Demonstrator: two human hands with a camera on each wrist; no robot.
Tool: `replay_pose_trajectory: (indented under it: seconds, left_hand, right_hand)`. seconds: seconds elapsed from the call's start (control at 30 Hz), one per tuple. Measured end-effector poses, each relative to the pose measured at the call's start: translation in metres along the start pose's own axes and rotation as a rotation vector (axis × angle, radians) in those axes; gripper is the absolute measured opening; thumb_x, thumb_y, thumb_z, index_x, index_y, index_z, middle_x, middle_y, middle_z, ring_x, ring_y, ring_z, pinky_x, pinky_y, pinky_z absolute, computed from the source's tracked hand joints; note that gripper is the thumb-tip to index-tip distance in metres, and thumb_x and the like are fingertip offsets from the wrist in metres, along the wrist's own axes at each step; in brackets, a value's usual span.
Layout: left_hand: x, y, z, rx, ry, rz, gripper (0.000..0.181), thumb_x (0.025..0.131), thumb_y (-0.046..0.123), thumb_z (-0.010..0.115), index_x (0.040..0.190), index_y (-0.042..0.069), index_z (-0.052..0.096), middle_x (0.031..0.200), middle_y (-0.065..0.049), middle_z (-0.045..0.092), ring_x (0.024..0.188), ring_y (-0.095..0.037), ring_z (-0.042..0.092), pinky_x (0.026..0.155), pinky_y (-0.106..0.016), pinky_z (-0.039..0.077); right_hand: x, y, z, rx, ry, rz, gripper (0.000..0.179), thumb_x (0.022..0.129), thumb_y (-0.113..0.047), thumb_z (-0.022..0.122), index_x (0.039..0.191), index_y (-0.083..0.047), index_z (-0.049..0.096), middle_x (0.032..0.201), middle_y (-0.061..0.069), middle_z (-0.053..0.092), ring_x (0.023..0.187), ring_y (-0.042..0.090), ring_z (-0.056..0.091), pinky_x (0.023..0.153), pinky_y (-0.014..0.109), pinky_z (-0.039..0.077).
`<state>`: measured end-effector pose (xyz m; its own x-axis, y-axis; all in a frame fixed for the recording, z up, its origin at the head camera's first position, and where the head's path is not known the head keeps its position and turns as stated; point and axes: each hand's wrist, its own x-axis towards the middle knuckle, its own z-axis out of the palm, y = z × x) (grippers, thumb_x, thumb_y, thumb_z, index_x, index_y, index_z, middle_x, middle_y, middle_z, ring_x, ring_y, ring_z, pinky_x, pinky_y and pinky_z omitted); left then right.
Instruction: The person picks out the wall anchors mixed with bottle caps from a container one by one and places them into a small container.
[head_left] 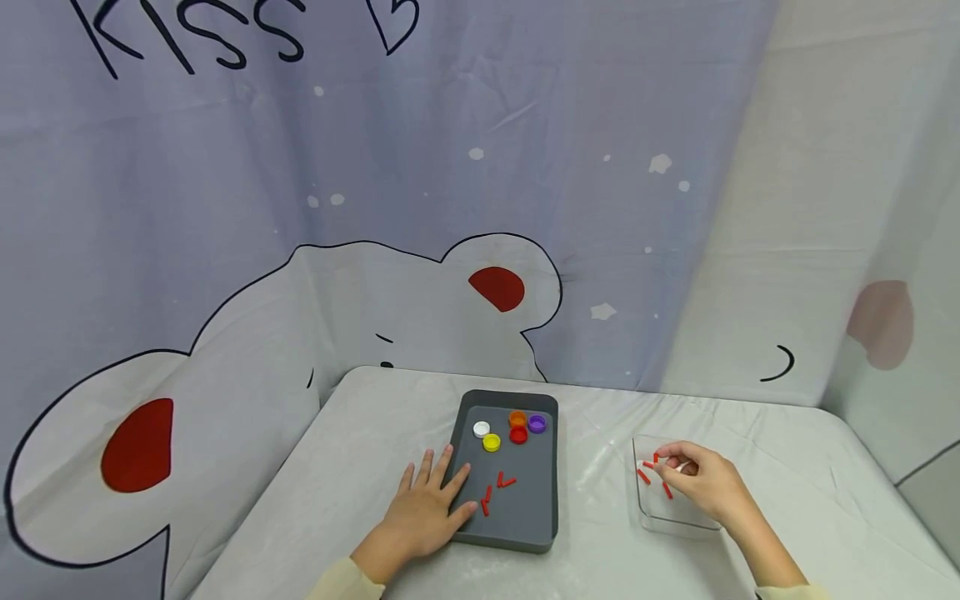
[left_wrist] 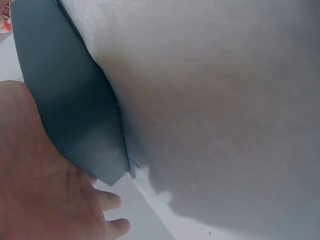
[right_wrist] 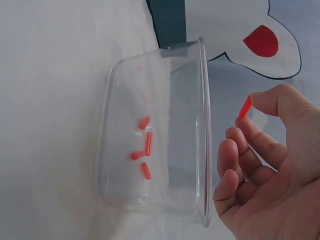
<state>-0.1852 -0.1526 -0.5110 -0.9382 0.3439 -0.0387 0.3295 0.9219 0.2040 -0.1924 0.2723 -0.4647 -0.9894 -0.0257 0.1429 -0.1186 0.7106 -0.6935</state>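
In the head view my left hand (head_left: 423, 512) lies with spread fingers on the left edge of a grey tray (head_left: 517, 525); the left wrist view shows the palm (left_wrist: 45, 180) against the tray's side wall (left_wrist: 75, 100). Between thumb and index finger my right hand (right_wrist: 280, 145) pinches a small red stick (right_wrist: 245, 106), just above the rim of a clear plastic box (right_wrist: 204, 125). Several similar red sticks (right_wrist: 148, 143) lie inside that box. On the tray's near half are several more red sticks (head_left: 488, 493).
Toward the tray's far end sit small round caps: white (head_left: 482, 429), yellow (head_left: 491, 442), orange (head_left: 517, 419), red (head_left: 518, 435) and purple (head_left: 537, 423). A white cloth (head_left: 600, 500) covers the table. Behind it hangs a printed curtain (head_left: 480, 167).
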Motion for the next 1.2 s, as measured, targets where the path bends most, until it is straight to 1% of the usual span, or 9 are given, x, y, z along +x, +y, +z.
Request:
replay_pose_trajectory:
  seconds: [0.27, 0.47, 0.63, 0.8, 0.97, 1.13, 1.2]
  left_hand:
    - [-0.001, 0.001, 0.000, 0.010, 0.001, -0.008, 0.068, 0.103, 0.061, 0.040, 0.157, 0.020, 0.041, 0.169, -0.013, 0.017, 0.153, -0.045, 0.013, 0.118, -0.066, 0.014]
    - [0.000, 0.000, 0.002, 0.012, 0.014, -0.002, 0.068, 0.103, 0.060, 0.041, 0.157, 0.019, 0.041, 0.169, -0.014, 0.018, 0.153, -0.046, 0.013, 0.118, -0.067, 0.013]
    - [0.000, 0.000, 0.002, 0.017, 0.013, -0.002, 0.068, 0.103, 0.061, 0.041, 0.157, 0.019, 0.041, 0.169, -0.014, 0.018, 0.153, -0.046, 0.013, 0.118, -0.067, 0.013]
    - [-0.001, 0.001, 0.000, 0.012, 0.013, -0.007, 0.068, 0.103, 0.061, 0.041, 0.156, 0.019, 0.042, 0.168, -0.014, 0.019, 0.153, -0.046, 0.014, 0.118, -0.066, 0.015]
    - [-0.002, 0.002, -0.001, 0.013, 0.014, -0.008, 0.068, 0.102, 0.061, 0.041, 0.157, 0.020, 0.042, 0.168, -0.013, 0.018, 0.153, -0.046, 0.014, 0.118, -0.067, 0.015]
    - [0.000, 0.000, 0.002, 0.001, 0.013, -0.004, 0.068, 0.103, 0.060, 0.041, 0.157, 0.019, 0.041, 0.168, -0.014, 0.018, 0.153, -0.047, 0.013, 0.118, -0.068, 0.013]
    - [0.001, -0.001, 0.004, 0.010, 0.009, -0.007, 0.069, 0.103, 0.062, 0.040, 0.157, 0.020, 0.040, 0.169, -0.013, 0.016, 0.153, -0.046, 0.012, 0.118, -0.067, 0.012]
  right_hand:
    - [-0.003, 0.006, -0.003, -0.012, -0.004, 0.006, 0.022, 0.089, -0.021, 0.075, 0.107, -0.009, 0.074, 0.088, -0.003, 0.067, 0.069, 0.002, 0.056, 0.063, 0.025, 0.043]
    - [-0.002, 0.010, -0.004, -0.026, 0.004, -0.007, 0.028, 0.089, -0.023, 0.075, 0.113, -0.006, 0.073, 0.089, -0.003, 0.068, 0.070, 0.001, 0.056, 0.063, 0.025, 0.043]
    - [-0.001, 0.009, -0.002, -0.011, 0.014, -0.011, 0.028, 0.089, -0.021, 0.075, 0.113, -0.006, 0.073, 0.089, -0.003, 0.068, 0.070, 0.000, 0.056, 0.063, 0.024, 0.043]
    - [0.003, 0.005, 0.004, 0.025, 0.013, -0.024, 0.029, 0.089, -0.020, 0.077, 0.113, -0.005, 0.073, 0.086, -0.003, 0.067, 0.068, 0.000, 0.056, 0.060, 0.023, 0.042]
    - [0.008, -0.003, 0.012, 0.052, 0.001, -0.024, 0.029, 0.090, -0.022, 0.077, 0.113, -0.006, 0.073, 0.088, -0.002, 0.067, 0.066, 0.001, 0.054, 0.058, 0.023, 0.043]
    - [0.013, -0.012, 0.023, 0.080, -0.022, -0.032, 0.030, 0.090, -0.023, 0.077, 0.115, -0.006, 0.073, 0.090, -0.001, 0.067, 0.067, 0.003, 0.056, 0.057, 0.023, 0.044]
    - [0.014, -0.016, 0.027, 0.092, -0.031, -0.040, 0.030, 0.090, -0.023, 0.077, 0.115, -0.005, 0.073, 0.090, -0.001, 0.067, 0.068, 0.004, 0.056, 0.057, 0.024, 0.045]
